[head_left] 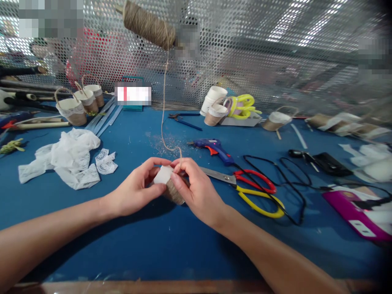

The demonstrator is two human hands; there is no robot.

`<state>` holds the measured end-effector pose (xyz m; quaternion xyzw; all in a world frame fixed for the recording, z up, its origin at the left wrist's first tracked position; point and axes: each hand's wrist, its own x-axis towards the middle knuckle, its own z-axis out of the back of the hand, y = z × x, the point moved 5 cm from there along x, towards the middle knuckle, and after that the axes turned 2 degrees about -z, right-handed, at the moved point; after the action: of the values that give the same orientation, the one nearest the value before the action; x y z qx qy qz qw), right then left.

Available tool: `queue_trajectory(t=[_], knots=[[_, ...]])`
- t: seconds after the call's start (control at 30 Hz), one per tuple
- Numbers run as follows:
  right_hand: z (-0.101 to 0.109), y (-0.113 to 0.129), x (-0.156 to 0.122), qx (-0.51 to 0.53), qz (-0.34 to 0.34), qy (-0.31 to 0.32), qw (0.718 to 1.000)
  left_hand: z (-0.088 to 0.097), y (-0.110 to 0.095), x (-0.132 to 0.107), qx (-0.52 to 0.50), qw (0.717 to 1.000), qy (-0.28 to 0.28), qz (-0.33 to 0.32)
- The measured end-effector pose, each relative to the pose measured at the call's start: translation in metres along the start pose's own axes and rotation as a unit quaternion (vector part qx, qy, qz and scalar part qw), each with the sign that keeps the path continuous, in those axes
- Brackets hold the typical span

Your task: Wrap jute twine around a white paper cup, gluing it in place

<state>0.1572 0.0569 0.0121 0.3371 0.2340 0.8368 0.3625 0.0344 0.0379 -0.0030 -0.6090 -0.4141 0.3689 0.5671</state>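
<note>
Both hands hold a small white paper cup (pixel 163 174) partly wrapped in brown twine, low over the blue table (pixel 153 245). My left hand (pixel 134 190) grips the cup from the left, fingers curled round it. My right hand (pixel 196 190) pinches the twine (pixel 163 106) against the cup's side. The twine runs up to a spool (pixel 147 24) hanging on the perforated screen.
Red-and-yellow scissors (pixel 251 190) and a blue glue gun (pixel 214 149) with black cable lie right of the hands. White lace fabric (pixel 67 157) lies left. Finished cup baskets (pixel 81 104) stand back left, more cups (pixel 214 108) back centre. A magenta box (pixel 352 210) sits right.
</note>
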Motion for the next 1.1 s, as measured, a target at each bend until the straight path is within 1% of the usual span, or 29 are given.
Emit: queue_trajectory(t=[0.2, 0.3, 0.4, 0.57, 0.67, 0.73, 0.77, 0.83, 0.87, 0.9, 0.97, 1.03, 1.1], knots=[[0.0, -0.003, 0.0, -0.001, -0.016, 0.01, 1.0, 0.001, 0.002, 0.004, 0.016, 1.0, -0.006, 0.001], [0.004, -0.002, 0.003, 0.01, -0.036, 0.009, 0.999, 0.0, 0.004, 0.003, 0.02, 1.0, 0.004, 0.002], [0.008, -0.001, 0.007, 0.065, -0.074, 0.017, 0.995, 0.0, 0.003, -0.001, 0.045, 0.999, 0.017, -0.021], [0.002, -0.003, 0.017, 0.147, -0.163, 0.072, 0.973, -0.004, 0.001, -0.005, 0.122, 0.988, 0.055, -0.075], [0.0, -0.004, 0.021, 0.146, -0.189, 0.1, 0.966, -0.003, 0.001, -0.005, 0.127, 0.988, 0.043, -0.082], [0.005, -0.005, 0.024, 0.121, -0.192, 0.113, 0.967, -0.003, 0.002, -0.003, 0.112, 0.991, 0.035, -0.069], [0.011, -0.008, 0.025, 0.088, -0.194, 0.111, 0.971, -0.003, 0.002, -0.003, 0.102, 0.993, 0.032, -0.059], [0.03, -0.019, 0.027, -0.011, -0.212, 0.082, 0.974, -0.002, 0.003, -0.002, 0.089, 0.995, 0.026, -0.035], [0.043, -0.028, 0.028, -0.081, -0.231, 0.055, 0.968, 0.0, 0.004, -0.001, 0.09, 0.995, 0.022, -0.027], [0.055, -0.039, 0.028, -0.133, -0.254, 0.029, 0.957, 0.001, 0.004, -0.001, 0.097, 0.995, 0.018, -0.021], [0.076, -0.065, 0.029, -0.194, -0.296, -0.005, 0.935, 0.004, 0.004, 0.0, 0.122, 0.992, 0.007, -0.024], [0.087, -0.093, 0.029, -0.227, -0.336, 0.003, 0.914, 0.008, 0.003, 0.001, 0.157, 0.987, -0.004, -0.039], [0.09, -0.116, 0.029, -0.237, -0.364, 0.013, 0.9, 0.012, 0.002, 0.002, 0.192, 0.98, -0.015, -0.05]])
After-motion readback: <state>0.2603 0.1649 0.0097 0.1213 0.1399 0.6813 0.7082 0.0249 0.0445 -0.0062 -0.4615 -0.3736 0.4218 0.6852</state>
